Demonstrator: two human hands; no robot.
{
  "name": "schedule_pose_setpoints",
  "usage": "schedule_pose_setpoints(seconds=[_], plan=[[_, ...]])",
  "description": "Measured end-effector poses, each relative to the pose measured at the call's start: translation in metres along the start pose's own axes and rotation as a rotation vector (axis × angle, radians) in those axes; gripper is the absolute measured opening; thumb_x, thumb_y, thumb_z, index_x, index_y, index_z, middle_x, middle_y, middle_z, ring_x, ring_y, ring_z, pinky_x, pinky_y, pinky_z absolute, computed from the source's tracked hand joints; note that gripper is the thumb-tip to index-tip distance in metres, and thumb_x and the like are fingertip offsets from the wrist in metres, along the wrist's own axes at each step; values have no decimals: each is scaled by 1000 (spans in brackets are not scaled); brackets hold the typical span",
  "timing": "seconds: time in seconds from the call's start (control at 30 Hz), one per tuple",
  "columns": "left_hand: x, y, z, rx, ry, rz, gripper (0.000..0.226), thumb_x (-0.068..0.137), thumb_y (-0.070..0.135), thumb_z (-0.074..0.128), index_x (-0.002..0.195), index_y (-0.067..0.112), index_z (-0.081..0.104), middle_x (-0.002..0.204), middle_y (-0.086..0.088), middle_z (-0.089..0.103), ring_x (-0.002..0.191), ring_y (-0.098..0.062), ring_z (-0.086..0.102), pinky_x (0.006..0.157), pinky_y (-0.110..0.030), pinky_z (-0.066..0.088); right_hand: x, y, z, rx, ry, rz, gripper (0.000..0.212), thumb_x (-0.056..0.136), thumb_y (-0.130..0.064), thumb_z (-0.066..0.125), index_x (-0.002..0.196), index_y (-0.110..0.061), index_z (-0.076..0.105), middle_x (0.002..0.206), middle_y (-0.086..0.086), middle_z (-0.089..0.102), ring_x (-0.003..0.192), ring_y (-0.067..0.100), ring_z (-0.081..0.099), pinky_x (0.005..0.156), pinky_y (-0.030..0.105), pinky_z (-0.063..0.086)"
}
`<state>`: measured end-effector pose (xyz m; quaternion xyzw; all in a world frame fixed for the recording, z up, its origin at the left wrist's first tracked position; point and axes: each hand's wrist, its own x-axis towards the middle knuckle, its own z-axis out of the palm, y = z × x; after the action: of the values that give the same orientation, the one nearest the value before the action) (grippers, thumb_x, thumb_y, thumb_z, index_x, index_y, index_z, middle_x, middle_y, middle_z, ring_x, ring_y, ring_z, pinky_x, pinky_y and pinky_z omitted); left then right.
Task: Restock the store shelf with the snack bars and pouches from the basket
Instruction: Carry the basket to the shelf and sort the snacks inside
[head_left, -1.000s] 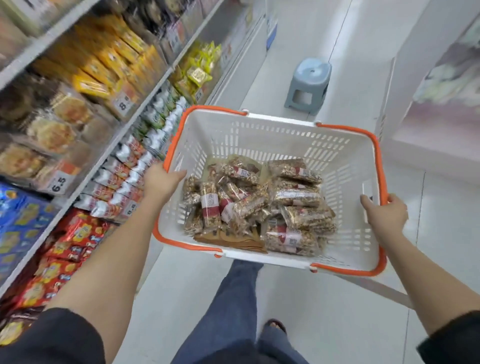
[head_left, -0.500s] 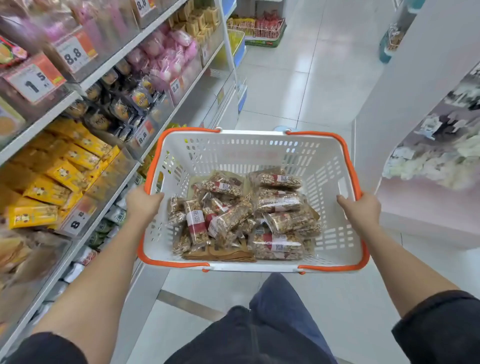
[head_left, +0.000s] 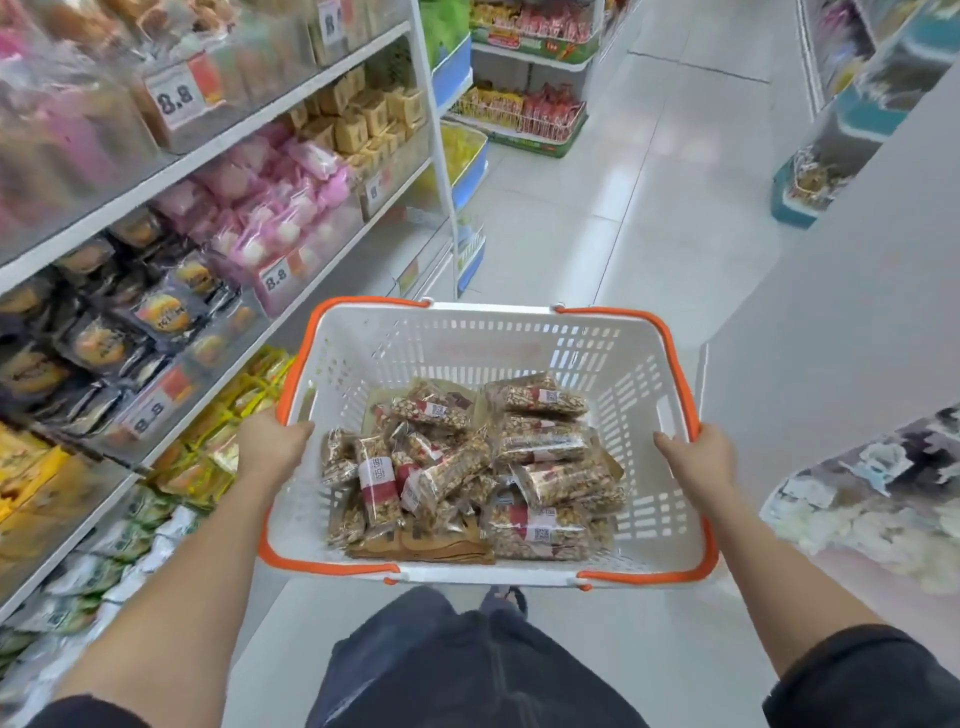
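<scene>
A white plastic basket (head_left: 467, 343) with orange rim handles is held in front of me at waist height. My left hand (head_left: 272, 441) grips its left rim and my right hand (head_left: 698, 452) grips its right rim. Inside lies a pile of clear-wrapped nut snack bars (head_left: 467, 462) with red-and-white labels, over flat brown pouches (head_left: 436, 545) at the near edge. The store shelf (head_left: 218, 156) runs along my left, packed with wrapped snacks and price tags.
The tiled aisle floor (head_left: 649, 208) stretches ahead. More snack racks (head_left: 524, 109) stand at the far end. A white display unit (head_left: 841, 322) rises on the right, with a teal bin (head_left: 800, 197) beyond it. My legs show below the basket.
The view has lifted and moved forward along the aisle; higher shelves with pink and brown packs have come into sight. Both hands keep their grip on the basket rims.
</scene>
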<state>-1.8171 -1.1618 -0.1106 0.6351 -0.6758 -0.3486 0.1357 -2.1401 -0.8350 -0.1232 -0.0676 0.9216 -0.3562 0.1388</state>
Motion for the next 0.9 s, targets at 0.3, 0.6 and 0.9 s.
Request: schedule_pose_setpoints(seconds=[0.3, 0.6, 0.9], plan=[[80, 71, 57, 31, 13, -117, 13, 81, 12, 65, 80, 0, 60, 74, -24, 63, 72, -38, 61, 64, -39, 47, 146, -71, 20, -122, -75, -59, 26, 80, -25, 68, 72, -6, 53, 65, 11, 57, 57, 25, 54, 46, 27, 36], [193, 114, 114, -2, 40, -237, 14, 81, 8, 65, 81, -5, 64, 59, -18, 55, 54, -28, 48, 53, -31, 34, 279, -150, 87, -193, -134, -64, 25, 79, -29, 67, 70, -8, 56, 62, 8, 59, 60, 26, 59, 48, 28, 40], [252, 131, 140, -163, 93, -522, 26, 85, 22, 66, 86, -3, 60, 60, -17, 57, 58, -31, 55, 50, -31, 38, 382, -261, 144, -326, -279, -131, 20, 79, -32, 63, 72, -14, 58, 62, 7, 64, 59, 26, 64, 57, 35, 53]])
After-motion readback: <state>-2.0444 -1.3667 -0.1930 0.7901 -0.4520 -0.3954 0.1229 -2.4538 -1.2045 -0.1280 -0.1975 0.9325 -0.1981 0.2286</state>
